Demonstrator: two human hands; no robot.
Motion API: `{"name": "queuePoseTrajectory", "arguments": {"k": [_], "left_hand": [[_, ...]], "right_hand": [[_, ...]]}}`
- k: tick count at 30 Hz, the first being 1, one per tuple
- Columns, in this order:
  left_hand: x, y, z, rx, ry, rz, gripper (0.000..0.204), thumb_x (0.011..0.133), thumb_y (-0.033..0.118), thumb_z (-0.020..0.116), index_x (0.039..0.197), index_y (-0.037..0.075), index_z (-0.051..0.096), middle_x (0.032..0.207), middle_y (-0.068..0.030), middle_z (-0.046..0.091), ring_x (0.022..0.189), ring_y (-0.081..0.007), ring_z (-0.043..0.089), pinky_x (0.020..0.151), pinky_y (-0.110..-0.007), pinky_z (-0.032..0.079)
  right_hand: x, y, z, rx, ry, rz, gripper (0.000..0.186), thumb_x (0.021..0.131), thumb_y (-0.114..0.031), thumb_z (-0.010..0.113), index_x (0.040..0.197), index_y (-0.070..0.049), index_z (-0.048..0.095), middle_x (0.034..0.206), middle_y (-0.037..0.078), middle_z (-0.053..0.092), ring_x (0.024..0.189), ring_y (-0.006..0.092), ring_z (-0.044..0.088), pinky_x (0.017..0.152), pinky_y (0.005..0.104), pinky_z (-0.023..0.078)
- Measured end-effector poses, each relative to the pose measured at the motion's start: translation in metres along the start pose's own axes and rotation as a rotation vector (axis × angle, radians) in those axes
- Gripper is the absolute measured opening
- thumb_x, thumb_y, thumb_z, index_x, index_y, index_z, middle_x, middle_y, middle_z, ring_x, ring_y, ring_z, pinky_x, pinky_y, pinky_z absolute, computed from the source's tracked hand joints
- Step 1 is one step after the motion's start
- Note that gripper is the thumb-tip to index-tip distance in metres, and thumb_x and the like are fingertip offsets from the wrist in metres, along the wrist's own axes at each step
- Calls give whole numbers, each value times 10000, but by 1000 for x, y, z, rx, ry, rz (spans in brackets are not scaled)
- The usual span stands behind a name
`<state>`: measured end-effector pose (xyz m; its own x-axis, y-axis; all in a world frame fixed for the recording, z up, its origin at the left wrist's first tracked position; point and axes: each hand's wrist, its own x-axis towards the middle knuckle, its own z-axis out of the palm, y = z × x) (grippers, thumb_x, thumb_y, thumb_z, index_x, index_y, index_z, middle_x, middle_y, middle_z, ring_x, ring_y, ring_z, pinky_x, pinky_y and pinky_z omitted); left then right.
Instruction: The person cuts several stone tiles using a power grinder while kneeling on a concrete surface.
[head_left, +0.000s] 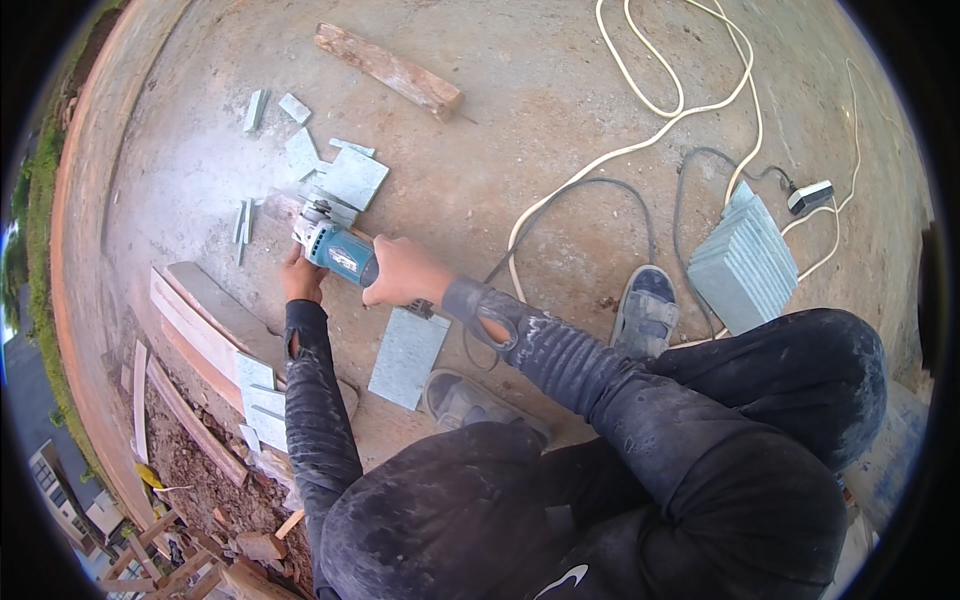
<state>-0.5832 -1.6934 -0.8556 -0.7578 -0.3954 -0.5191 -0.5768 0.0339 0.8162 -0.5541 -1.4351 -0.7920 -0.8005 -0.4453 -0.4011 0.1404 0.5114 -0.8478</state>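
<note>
A teal angle grinder with a metal head points away from me to the left. My right hand is wrapped round its rear end. My left hand is closed at the grinder's front, close to its head; part of its fingers is hidden by the tool. The disc is blurred, with a pale haze of dust by it. Just past the head lie a grey-green stone tile and several offcuts. Narrow strips lie left of the head. Another whole tile rests near my foot.
A tile stack stands at right, near my knee. A cream cable and a dark cord loop over the dusty concrete, near a socket block. A timber piece lies ahead; boards and cut tiles lie left.
</note>
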Motion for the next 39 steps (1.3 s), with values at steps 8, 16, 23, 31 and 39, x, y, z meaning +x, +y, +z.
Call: {"name": "queuePoseTrajectory", "arguments": {"k": [8,16,23,31,39], "left_hand": [[-1,1,3,-61,27,-1,493,917,-29,469,1407,33,477,1041,-110,690,750,-179,689,577,-306,576],[1,-2,1,-77,42,-20,500,939,9,480,1436,42,445,1097,-95,673,794,-182,676,615,-304,564],[-3,1,2,-67,34,-2,500,933,14,502,1429,35,449,1019,-69,672,761,-156,661,590,-278,546],[-3,1,1,-119,0,-3,502,922,41,579,1411,31,466,974,-61,667,733,-145,640,575,-262,524],[-6,6,2,-32,33,-29,466,918,95,631,1369,42,522,914,-23,644,700,-127,583,600,-252,494]], "right_hand": [[-6,7,0,11,-3,-11,660,635,-350,771,1069,91,541,1008,303,644,945,431,647,814,451,530],[-14,11,-2,9,-11,-7,634,643,-330,754,1065,92,538,1005,315,635,942,433,645,811,451,528],[-17,15,-3,12,-12,-27,629,652,-328,745,1069,92,532,1008,316,630,939,437,641,817,448,525],[-25,21,-4,24,-15,-39,595,647,-327,748,1023,77,524,986,312,630,923,436,640,796,457,520],[-35,30,-6,25,-4,-46,580,648,-319,742,1005,77,515,938,312,633,877,450,641,759,465,524]]}}
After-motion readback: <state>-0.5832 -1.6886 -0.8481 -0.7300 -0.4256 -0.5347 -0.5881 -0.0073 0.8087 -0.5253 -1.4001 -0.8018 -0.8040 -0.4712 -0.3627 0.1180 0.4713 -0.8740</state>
